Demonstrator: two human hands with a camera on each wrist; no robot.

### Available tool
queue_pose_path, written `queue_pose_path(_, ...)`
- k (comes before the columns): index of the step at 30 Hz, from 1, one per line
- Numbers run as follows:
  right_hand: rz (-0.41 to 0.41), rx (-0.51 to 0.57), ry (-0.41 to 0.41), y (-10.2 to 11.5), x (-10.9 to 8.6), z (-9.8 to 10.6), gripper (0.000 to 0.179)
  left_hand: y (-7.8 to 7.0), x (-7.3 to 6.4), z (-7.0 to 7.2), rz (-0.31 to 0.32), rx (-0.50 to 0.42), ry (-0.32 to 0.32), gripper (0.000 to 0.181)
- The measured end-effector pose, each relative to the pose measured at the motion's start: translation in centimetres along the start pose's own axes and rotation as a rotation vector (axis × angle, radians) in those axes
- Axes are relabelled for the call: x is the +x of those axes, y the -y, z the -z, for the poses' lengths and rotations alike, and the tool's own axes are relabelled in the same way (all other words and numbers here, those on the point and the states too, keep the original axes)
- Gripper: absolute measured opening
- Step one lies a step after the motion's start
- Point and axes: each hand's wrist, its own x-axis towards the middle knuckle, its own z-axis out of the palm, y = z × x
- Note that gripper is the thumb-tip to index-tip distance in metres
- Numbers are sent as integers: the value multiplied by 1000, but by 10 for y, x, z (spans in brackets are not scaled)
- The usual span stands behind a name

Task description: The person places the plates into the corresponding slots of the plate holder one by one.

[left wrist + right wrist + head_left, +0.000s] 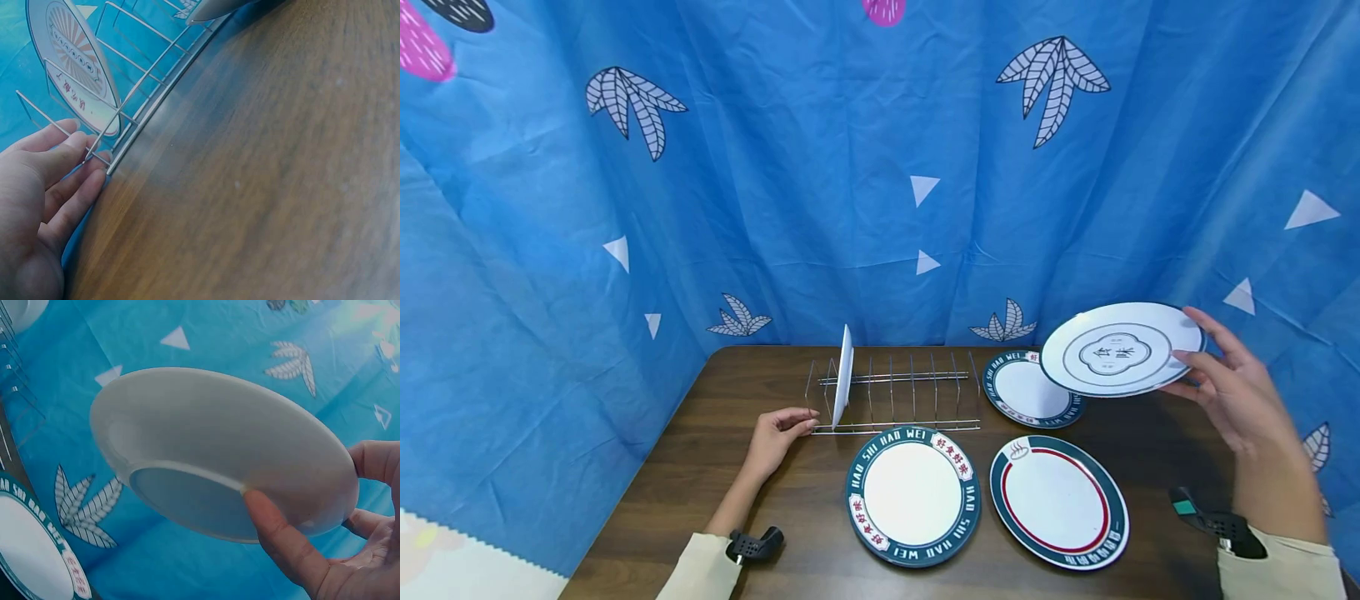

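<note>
My right hand [1232,375] grips a white plate [1112,348] by its right edge, tilted in the air above the table's right side. Dark characters mark its centre, and its pale underside with a foot ring fills the right wrist view. My left hand [778,437] pinches the front left corner of a wire dish rack [917,427]. One plate [844,375] stands upright in the rack near that hand; the left wrist view shows its sunburst pattern [74,47].
In front of the rack lies a green-rimmed plate [912,497]. To its right is a plate with a red ring [1060,502]. Another green-rimmed plate [1030,390] lies behind, partly covered by the held plate. A blue curtain [880,183] hangs behind the wooden table [662,500].
</note>
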Motion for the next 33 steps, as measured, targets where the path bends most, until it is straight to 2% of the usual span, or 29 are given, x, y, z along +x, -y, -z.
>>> queue_pose_path(6, 29, 3, 32, -2, -3, -18, 59, 3, 4, -1, 1, -22, 30, 18)
queue_pose_path(11, 66, -17, 82, -5, -3, -39, 60, 4, 5, 0, -8, -7, 19, 17)
queue_pose_path(15, 77, -34, 133, -7, -2, -58, 61, 10, -1, 3, -10, -7, 7, 17)
queue_pose_path(16, 77, -42, 146, -7, -2, -63, 61, 10, -2, 4, -1, -8, 4, 17)
queue_pose_path(19, 75, -66, 170, -9, -2, -77, 61, 22, -3, 7, 12, -13, -15, 17)
queue_pose_path(23, 71, -98, 166, -12, -4, -92, 62, 34, 3, 7, 5, 0, -26, 17)
queue_pose_path(27, 55, -134, 156, -18, -8, -104, 62, 36, 7, 4, 10, 1, -21, 17)
queue_pose_path(33, 0, -190, 163, -21, -9, -127, 62, 34, 6, 4, 37, 7, -33, 16)
